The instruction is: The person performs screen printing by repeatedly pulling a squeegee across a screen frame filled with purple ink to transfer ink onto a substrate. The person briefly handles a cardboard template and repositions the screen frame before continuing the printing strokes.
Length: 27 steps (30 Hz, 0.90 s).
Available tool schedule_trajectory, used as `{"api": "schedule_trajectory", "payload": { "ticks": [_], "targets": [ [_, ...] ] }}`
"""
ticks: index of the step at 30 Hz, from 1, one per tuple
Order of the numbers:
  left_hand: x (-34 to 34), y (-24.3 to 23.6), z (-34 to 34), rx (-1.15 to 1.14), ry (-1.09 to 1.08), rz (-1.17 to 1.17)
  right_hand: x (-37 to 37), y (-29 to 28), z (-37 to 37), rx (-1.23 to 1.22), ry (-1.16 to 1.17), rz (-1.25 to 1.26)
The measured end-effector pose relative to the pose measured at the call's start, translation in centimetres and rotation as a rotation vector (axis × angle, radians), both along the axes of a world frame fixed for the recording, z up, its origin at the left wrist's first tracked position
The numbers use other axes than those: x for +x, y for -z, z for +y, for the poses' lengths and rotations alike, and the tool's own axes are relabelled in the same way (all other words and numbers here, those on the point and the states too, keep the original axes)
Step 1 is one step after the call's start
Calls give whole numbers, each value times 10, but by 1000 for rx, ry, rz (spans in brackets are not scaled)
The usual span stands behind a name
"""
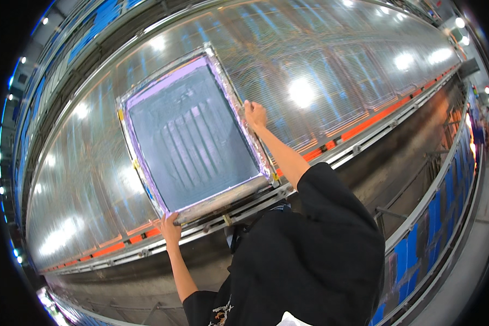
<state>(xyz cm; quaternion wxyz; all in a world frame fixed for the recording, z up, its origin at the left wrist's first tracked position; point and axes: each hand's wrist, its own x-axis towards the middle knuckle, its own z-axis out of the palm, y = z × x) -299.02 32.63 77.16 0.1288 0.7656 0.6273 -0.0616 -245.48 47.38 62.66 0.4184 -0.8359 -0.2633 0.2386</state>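
A large rectangular printing screen [193,138] with a metal frame, purple border and dark grey mesh lies flat on a long glossy table [337,70]. Faint vertical stripes show in the mesh. My left hand [170,228] grips the frame's near left corner. My right hand [255,115] holds the frame's right side rail, arm stretched out. My black sleeve and torso fill the lower middle of the view.
The table's near edge carries a metal rail with orange strips [364,122]. Under it runs a dark trough [413,146] with metal bars. Blue panels [434,212] line the right side. Ceiling lights reflect in the glossy surface.
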Motion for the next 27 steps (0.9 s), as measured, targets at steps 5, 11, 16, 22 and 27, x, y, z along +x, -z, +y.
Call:
{"api": "schedule_trajectory", "payload": {
  "ticks": [5, 11, 16, 22, 27],
  "targets": [
    [9, -6, 1, 11, 14, -6, 9, 5, 4, -35, -34, -31],
    [7, -19, 28, -79, 191, -20, 32, 51, 2, -74, -122, -296],
    [-6, -33, 65, -264, 235, -20, -17, -54, -3, -204, -495, -483],
    [1, -73, 67, -242, 287, -37, -88, -142, -182, -288, -1268, -312],
    [-4, -66, 53, -227, 228, -123, -98, -132, -224, -153, -1073, -345]
  ]
}}
